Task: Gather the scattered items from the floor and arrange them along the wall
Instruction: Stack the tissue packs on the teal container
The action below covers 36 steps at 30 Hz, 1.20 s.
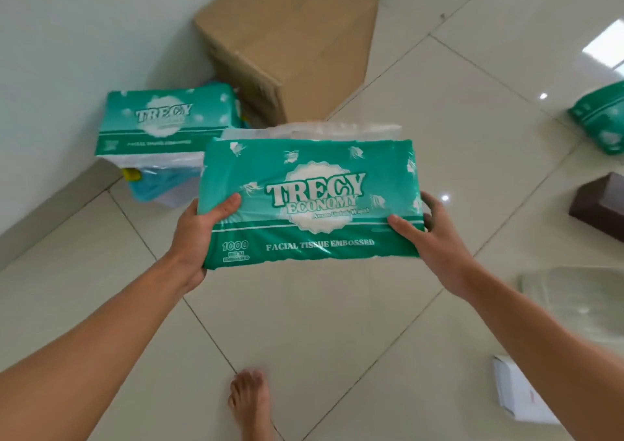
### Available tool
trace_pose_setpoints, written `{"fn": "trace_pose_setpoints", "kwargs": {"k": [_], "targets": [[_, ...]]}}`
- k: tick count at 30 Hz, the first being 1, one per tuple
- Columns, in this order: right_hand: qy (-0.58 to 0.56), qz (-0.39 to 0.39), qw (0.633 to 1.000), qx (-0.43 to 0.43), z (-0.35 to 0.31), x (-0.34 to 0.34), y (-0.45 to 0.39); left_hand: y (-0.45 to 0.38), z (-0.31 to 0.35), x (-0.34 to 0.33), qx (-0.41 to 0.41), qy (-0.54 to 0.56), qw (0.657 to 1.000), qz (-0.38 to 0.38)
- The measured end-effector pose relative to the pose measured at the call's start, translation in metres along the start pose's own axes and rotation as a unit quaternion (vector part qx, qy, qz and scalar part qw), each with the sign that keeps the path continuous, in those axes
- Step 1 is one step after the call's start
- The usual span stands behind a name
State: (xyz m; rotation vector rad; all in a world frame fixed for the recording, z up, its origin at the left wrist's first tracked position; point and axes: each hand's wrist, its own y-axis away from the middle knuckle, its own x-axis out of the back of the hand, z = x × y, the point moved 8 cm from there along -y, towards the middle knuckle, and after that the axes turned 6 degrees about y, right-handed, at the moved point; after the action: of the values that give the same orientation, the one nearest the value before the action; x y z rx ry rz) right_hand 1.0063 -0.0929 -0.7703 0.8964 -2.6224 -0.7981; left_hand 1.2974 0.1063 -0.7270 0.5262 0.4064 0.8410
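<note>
I hold a green "Trecy Economy" facial tissue pack [310, 200] flat in the air above the tiled floor. My left hand [199, 234] grips its left end and my right hand [432, 238] grips its right end. A second green tissue pack [165, 119] rests against the wall [67, 52], stacked on a blue and clear plastic package [158, 183]. A third green pack [601, 116] lies on the floor at the far right edge.
A brown cardboard box [290, 35] stands by the wall behind the stacked pack. A dark brown box [601, 204], a clear plastic bag [574, 298] and a white paper item [520, 393] lie on the floor to the right. My bare foot [250, 396] is below.
</note>
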Motion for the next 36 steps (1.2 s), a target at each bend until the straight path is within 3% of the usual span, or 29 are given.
{"fn": "trace_pose_setpoints", "kwargs": {"k": [9,19,23,25,28,31,36], "targets": [[0.053,0.017,0.997,0.058,-0.082,-0.166,-0.096,-0.07,0.034,0.144,-0.021,0.111,0.991,0.072],[0.178,0.066,0.972,0.141,-0.17,-0.293,-0.192,-0.166,0.099,0.221,-0.05,0.167,0.974,0.144],[0.319,0.026,0.923,0.212,-0.174,-0.332,-0.207,-0.188,0.101,0.258,-0.016,0.071,0.958,0.278],[0.418,0.02,0.877,0.238,-0.166,-0.344,-0.207,-0.196,0.098,0.265,-0.001,0.011,0.955,0.298],[0.465,0.027,0.852,0.239,-0.16,-0.347,-0.205,-0.199,0.098,0.267,0.004,0.006,0.952,0.307],[0.461,0.016,0.853,0.243,-0.163,-0.34,-0.199,-0.193,0.109,0.274,-0.032,-0.076,0.924,0.374],[0.365,0.077,0.902,0.216,-0.166,-0.286,-0.175,-0.154,0.157,0.221,-0.252,-0.24,0.849,0.397]]}}
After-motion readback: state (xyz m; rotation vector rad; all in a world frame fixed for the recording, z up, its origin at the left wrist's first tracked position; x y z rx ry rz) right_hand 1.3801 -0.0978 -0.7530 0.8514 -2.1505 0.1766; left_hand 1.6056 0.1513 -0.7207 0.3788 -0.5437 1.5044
